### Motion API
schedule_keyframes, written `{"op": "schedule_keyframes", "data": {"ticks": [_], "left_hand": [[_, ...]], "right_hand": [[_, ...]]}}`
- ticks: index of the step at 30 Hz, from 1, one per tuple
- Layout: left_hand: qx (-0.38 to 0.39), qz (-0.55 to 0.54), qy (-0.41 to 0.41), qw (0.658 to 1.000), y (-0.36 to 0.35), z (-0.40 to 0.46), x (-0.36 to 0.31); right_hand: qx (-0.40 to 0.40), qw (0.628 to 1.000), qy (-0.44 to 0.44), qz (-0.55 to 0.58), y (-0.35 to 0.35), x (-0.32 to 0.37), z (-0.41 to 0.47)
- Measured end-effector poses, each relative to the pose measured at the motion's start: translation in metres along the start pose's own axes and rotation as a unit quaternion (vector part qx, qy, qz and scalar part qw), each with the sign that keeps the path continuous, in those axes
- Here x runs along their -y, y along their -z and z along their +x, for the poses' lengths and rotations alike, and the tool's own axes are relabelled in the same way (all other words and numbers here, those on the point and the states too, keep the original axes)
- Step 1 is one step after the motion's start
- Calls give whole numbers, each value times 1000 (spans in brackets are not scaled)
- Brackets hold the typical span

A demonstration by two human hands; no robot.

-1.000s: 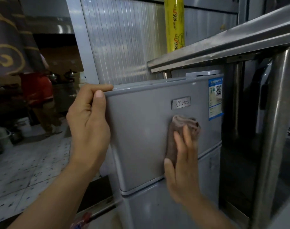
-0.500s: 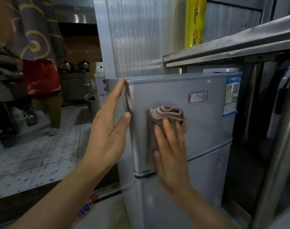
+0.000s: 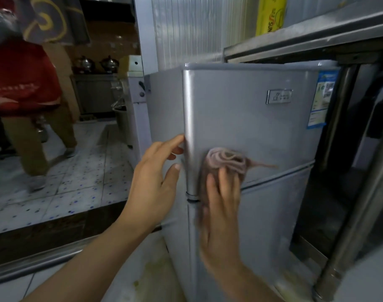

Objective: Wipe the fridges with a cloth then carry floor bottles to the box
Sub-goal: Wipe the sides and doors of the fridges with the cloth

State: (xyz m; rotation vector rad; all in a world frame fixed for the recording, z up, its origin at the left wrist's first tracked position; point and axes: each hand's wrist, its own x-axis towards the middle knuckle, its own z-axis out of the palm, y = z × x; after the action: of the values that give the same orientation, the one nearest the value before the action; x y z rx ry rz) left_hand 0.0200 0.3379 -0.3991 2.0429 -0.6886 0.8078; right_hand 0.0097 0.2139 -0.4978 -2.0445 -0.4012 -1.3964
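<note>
The right hand lies flat with straight fingers on a bunched brownish cloth, pressing it against the front of the grey fridge low on the upper door, just above the seam with the lower door; the hand is motion-blurred. The left hand is open, fingers spread, its fingertips touching the fridge's left front corner beside the cloth, so the two hands sit close together on either side of that edge. A small nameplate and a blue label sit higher on the door. Above the fridge runs a steel shelf carrying a yellow roll. To the left, a person in a red top stands on the tiled floor.
</note>
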Motion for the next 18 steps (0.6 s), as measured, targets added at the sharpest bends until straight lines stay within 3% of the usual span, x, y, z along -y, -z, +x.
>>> {"op": "schedule_keyframes", "data": {"ticks": [3,10,15,18], "left_hand": [[16,12,-5,1000,3,-12,9],[49,0,12,999,13,-27,24],[62,-23,17,998,-4,-40,17],[46,-34,46,997,-17,-45,13]], "right_hand": [[50,997,43,-50,-13,15,-25],[-35,995,58,-71,5,-15,-5],[-74,991,-98,-47,30,-54,2],[-102,984,-143,-28,26,-44,2]]}}
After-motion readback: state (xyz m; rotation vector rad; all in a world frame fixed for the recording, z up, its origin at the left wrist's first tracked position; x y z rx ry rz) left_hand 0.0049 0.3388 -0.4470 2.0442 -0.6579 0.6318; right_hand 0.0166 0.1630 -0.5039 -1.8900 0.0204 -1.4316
